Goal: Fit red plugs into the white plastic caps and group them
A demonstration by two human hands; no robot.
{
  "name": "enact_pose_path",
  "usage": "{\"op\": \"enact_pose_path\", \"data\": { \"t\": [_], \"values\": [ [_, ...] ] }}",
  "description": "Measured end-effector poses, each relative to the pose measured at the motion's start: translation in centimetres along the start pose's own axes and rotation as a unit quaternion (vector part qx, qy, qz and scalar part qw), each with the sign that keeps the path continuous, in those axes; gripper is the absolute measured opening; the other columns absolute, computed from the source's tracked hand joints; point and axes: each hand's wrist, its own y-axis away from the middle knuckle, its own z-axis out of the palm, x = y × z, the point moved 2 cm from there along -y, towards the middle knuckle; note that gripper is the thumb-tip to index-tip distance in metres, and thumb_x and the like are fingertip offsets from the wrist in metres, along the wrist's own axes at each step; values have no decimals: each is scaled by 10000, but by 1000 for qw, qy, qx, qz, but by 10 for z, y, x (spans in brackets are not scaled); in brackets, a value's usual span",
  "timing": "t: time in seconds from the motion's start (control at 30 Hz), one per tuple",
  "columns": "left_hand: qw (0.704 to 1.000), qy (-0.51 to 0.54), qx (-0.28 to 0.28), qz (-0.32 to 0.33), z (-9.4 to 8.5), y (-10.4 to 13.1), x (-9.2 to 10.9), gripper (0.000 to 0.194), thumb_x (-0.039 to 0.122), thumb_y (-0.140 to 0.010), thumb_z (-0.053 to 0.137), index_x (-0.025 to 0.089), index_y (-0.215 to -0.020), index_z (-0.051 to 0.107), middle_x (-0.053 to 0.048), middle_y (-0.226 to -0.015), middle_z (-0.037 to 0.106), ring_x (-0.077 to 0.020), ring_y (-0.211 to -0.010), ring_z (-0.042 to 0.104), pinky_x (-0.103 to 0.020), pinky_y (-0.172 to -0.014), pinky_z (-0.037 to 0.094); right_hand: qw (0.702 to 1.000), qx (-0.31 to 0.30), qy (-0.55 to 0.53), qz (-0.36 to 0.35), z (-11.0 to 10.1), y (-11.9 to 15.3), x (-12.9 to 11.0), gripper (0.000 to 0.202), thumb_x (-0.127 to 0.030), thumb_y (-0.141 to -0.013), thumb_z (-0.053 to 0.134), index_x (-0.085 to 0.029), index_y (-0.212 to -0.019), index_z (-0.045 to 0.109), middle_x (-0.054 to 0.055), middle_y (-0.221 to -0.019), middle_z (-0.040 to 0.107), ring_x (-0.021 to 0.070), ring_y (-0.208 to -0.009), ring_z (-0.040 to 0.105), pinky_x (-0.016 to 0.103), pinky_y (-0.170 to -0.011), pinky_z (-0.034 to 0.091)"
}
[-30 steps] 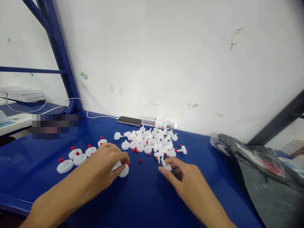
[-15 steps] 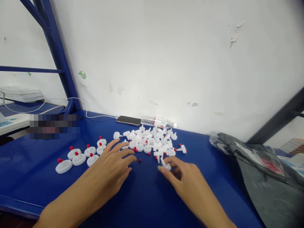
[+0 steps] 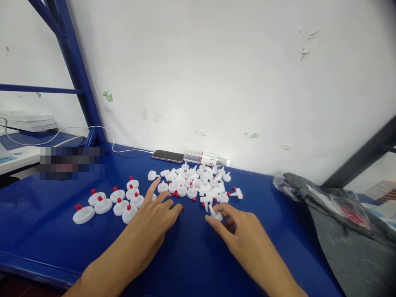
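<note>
My left hand (image 3: 156,214) reaches over the blue tabletop, little finger stretched out. Its index finger and thumb come together at a small red cap (image 3: 182,208), which is mostly covered by the fingertips. Between the thumb and fingers of my right hand (image 3: 236,225) is a white nozzle lid (image 3: 217,215), its spout pointing up and tilted left, with no red cap on it. Just beyond both hands lies a heap of white nozzle lids (image 3: 206,187) with loose red tips among them. Left of my left hand stand several white lids with red caps on their spouts (image 3: 103,206).
A phone (image 3: 167,156) on a white cable and a clear plastic bottle (image 3: 208,159) lie along the wall. Dark grey plastic bags (image 3: 337,222) cover the right side. A blue metal frame (image 3: 82,78) rises at the left, beside a white power strip (image 3: 18,159).
My left hand has moved slightly right and its fingertips have closed in on the loose red cap. More red-capped lids show beside it. My right hand keeps the nozzle lid in place.
</note>
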Motion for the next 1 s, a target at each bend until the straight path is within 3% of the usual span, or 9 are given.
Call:
{"op": "enact_pose_path", "data": {
  "t": [0.13, 0.23, 0.33, 0.43, 0.57, 0.63, 0.73, 0.83, 1.0],
  "values": [
    [999, -8, 13, -34, -2, 1, 3, 270, 15, -833, 628, 206, -986, 744, -65, -922, 757, -329, -1152, 656, -722, -1212, 202, 1000, 0, 5, -2, 2, 0, 2, 238, -489, -979, 617, -308, -1078, 737, -37, -709, 727, 205, -620, 652, 300, -627, 382],
    [998, -22, 8, -52, -3, 1, 4, 273, 9, -838, 621, 200, -983, 751, -71, -895, 752, -322, -1129, 664, -693, -1204, 253, 1000, -1, 2, -4, 2, 0, 3, 240, -488, -981, 612, -306, -1075, 737, -35, -706, 725, 205, -612, 648, 299, -618, 377],
    [999, -29, 10, -35, 1, -1, 2, 295, -14, -822, 608, 191, -979, 751, -62, -847, 736, -313, -1062, 679, -711, -1182, 276, 1000, -1, 4, -5, 1, 0, 2, 240, -487, -985, 608, -307, -1083, 735, -32, -719, 729, 210, -627, 656, 302, -626, 381],
    [998, -36, 54, -6, -1, -2, 3, 286, -28, -819, 588, 175, -942, 748, -76, -890, 724, -318, -1020, 676, -709, -1127, 355, 1000, -3, 2, -6, -1, 0, -1, 214, -469, -989, 609, -307, -1053, 733, -36, -714, 725, 209, -638, 659, 303, -636, 390],
    [989, 54, 138, 24, -17, 2, 13, 325, -25, -890, 523, 170, -1061, 719, -99, -1045, 677, -272, -944, 673, -455, -839, 581, 999, -19, -27, -16, -3, 2, -7, 172, -439, -960, 663, -331, -1079, 727, -55, -714, 717, 193, -643, 656, 293, -646, 417],
    [971, 172, 165, 25, -25, 3, 20, 270, 32, -956, 531, 202, -1083, 698, -59, -1030, 662, -202, -890, 680, -321, -747, 573, 997, -37, -54, -30, -3, 3, -11, 214, -392, -926, 715, -356, -1137, 710, -69, -764, 728, 176, -657, 662, 280, -659, 439],
    [923, 336, 188, 15, -30, 3, 31, 204, 74, -965, 613, 248, -1033, 693, 32, -957, 686, -91, -823, 687, -171, -740, 530, 989, -71, -118, -51, -3, 6, -17, 393, -329, -902, 744, -394, -1275, 639, -80, -917, 757, 155, -709, 680, 259, -677, 469],
    [896, 385, 221, 14, -30, 2, 39, 216, 55, -939, 650, 250, -1018, 700, 59, -944, 712, -54, -816, 697, -107, -761, 507, 983, -76, -152, -63, -4, 8, -19, 495, -309, -919, 721, -420, -1372, 556, -86, -990, 758, 142, -711, 664, 253, -689, 485],
    [887, 366, 280, -22, -33, 1, 37, 201, 67, -944, 642, 239, -1026, 702, 46, -960, 731, -64, -853, 718, -103, -812, 521, 989, -38, -132, -55, -8, 9, -17, 474, -406, -912, 731, -418, -1360, 578, -74, -967, 750, 147, -685, 641, 263, -665, 486]
  ]
}}
